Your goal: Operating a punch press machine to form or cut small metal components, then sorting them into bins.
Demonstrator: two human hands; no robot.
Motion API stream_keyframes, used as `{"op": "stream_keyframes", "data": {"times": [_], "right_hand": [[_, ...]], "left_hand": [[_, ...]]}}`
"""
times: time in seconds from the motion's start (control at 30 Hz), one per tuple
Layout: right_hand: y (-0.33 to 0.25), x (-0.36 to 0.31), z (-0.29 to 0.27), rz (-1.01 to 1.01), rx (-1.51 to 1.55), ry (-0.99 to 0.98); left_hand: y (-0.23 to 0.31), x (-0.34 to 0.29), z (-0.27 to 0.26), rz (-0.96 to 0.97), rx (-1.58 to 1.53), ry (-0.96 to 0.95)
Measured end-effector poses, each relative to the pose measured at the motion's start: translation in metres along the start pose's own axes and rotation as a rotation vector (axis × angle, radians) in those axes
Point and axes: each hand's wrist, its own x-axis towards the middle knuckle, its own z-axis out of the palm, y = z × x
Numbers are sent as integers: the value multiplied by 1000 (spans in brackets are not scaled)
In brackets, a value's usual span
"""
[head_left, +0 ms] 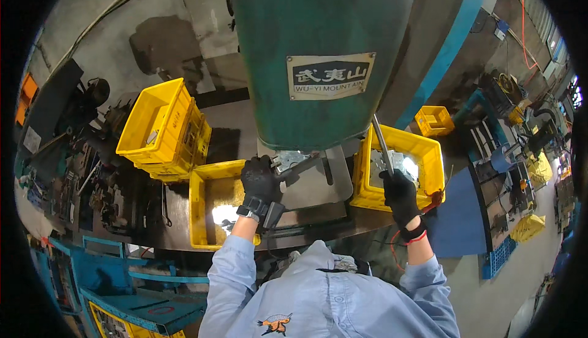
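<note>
A green drill press head (324,44) fills the upper middle and hides whatever is directly beneath it. Under its lower edge a silver metal part (286,159) lies on the grey machine table (306,194). My left hand (260,178), in a black glove, is at this part with its fingers curled by a dark flat bar (304,167); what the fingertips hold is partly hidden. My right hand (399,196), also gloved in black, is wrapped round the lower end of a long metal lever (383,142) slanting down from the machine's right side.
Beside my left hand stands a yellow bin (196,215); stacked yellow bins (156,126) rise behind it. Another yellow bin (432,154), holding flat silver metal parts (380,169), sits below the right hand. A blue cart (147,301) is at the lower left, a small yellow bin (434,119) farther right.
</note>
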Motion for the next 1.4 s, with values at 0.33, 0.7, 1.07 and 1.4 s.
{"op": "stream_keyframes", "data": {"times": [0.33, 0.7, 1.07, 1.4], "right_hand": [[41, 10, 35, -181, -77, 180], [38, 12, 39, -79, 149, 145], [94, 48, 92, -381, 83, 387], [100, 53, 106, -327, 490, 305]], "left_hand": [[-14, 5, 12, -61, -71, -34], [-15, 5, 11, -19, -58, 27], [-15, 1, 18, 54, -16, 160], [-22, 1, 26, -29, -55, 34]]}}
